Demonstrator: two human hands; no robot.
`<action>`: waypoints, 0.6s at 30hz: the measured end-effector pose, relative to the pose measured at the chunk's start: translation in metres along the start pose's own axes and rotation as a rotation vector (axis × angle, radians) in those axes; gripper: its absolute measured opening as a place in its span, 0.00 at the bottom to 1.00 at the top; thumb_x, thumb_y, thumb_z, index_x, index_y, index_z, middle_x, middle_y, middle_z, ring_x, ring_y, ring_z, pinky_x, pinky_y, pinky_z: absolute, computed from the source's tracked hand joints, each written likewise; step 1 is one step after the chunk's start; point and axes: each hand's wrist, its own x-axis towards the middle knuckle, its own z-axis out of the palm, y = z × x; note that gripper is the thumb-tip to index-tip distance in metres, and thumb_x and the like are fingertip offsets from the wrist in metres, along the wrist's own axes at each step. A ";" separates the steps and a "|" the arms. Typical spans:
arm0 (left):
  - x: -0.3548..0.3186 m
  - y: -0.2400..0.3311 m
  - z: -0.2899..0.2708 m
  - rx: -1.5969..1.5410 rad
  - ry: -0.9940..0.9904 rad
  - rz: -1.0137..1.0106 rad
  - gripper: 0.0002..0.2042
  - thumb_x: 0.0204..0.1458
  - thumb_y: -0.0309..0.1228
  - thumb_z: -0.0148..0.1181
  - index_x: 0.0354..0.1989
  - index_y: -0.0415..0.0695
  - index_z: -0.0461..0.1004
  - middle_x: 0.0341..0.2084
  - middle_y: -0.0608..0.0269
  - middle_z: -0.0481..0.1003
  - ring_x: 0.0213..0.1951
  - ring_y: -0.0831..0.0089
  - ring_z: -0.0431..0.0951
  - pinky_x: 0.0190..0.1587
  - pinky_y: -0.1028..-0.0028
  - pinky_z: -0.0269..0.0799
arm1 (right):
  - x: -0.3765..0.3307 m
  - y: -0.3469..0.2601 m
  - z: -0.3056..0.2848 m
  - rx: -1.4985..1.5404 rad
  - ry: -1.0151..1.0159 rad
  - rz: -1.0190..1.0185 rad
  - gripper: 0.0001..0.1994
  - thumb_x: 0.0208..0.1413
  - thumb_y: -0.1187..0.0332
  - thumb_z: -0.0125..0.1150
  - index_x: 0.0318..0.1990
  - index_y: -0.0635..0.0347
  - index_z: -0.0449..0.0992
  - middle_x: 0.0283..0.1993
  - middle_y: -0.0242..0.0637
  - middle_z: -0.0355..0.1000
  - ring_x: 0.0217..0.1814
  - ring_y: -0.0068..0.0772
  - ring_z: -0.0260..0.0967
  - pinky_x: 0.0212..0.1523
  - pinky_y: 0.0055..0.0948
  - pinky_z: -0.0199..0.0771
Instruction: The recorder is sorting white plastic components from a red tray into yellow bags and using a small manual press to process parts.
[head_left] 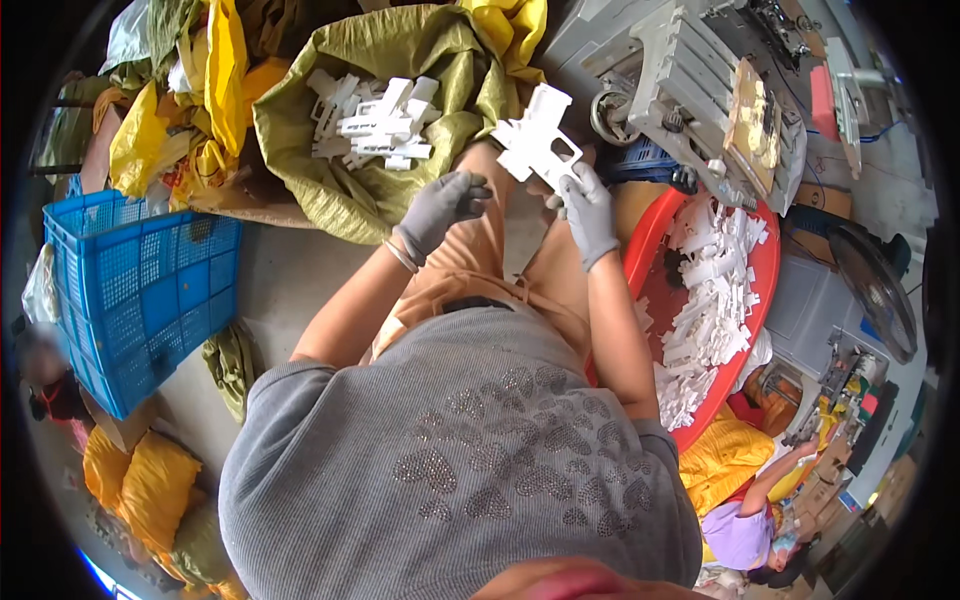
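White plastic part (535,140) — above right hand (588,210)

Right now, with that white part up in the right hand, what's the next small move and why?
Probably bring the grey-gloved left hand across to the white moulded plastic part. The gloved right hand pinches only its lower edge, the left hand is empty and close, and both the open olive woven sack and the red plastic basin already hold similar pieces.

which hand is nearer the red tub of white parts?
Right. The right hand, holding a white plastic part, is just left of the red tub rim. The left hand is farther left, over the lap, holding nothing.
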 end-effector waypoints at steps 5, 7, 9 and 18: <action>0.006 -0.031 -0.019 1.113 0.326 0.409 0.10 0.52 0.35 0.54 0.38 0.45 0.76 0.31 0.53 0.76 0.36 0.55 0.76 0.40 0.66 0.71 | 0.065 0.021 0.003 -0.467 0.178 -0.008 0.14 0.56 0.71 0.49 0.50 0.53 0.70 0.25 0.34 0.71 0.21 0.19 0.66 0.23 0.22 0.67; 0.005 -0.037 -0.012 1.238 0.317 0.573 0.08 0.52 0.33 0.54 0.38 0.46 0.76 0.31 0.53 0.75 0.35 0.55 0.75 0.38 0.64 0.71 | 0.104 0.031 0.008 -0.514 0.295 -0.155 0.15 0.55 0.71 0.48 0.51 0.54 0.70 0.26 0.37 0.72 0.25 0.28 0.71 0.29 0.30 0.71; 0.012 -0.037 0.003 1.340 0.271 0.613 0.08 0.50 0.31 0.55 0.37 0.46 0.75 0.30 0.53 0.74 0.34 0.56 0.75 0.37 0.63 0.70 | 0.163 0.066 0.002 -0.556 0.435 -0.325 0.16 0.56 0.70 0.45 0.53 0.52 0.68 0.30 0.40 0.74 0.30 0.31 0.74 0.30 0.32 0.72; 0.026 -0.029 0.011 1.420 0.196 0.546 0.10 0.48 0.29 0.55 0.40 0.46 0.74 0.30 0.56 0.74 0.34 0.56 0.74 0.38 0.64 0.70 | 0.288 0.095 0.022 -0.281 0.414 0.075 0.17 0.56 0.76 0.42 0.52 0.56 0.69 0.37 0.40 0.75 0.25 0.30 0.75 0.20 0.27 0.72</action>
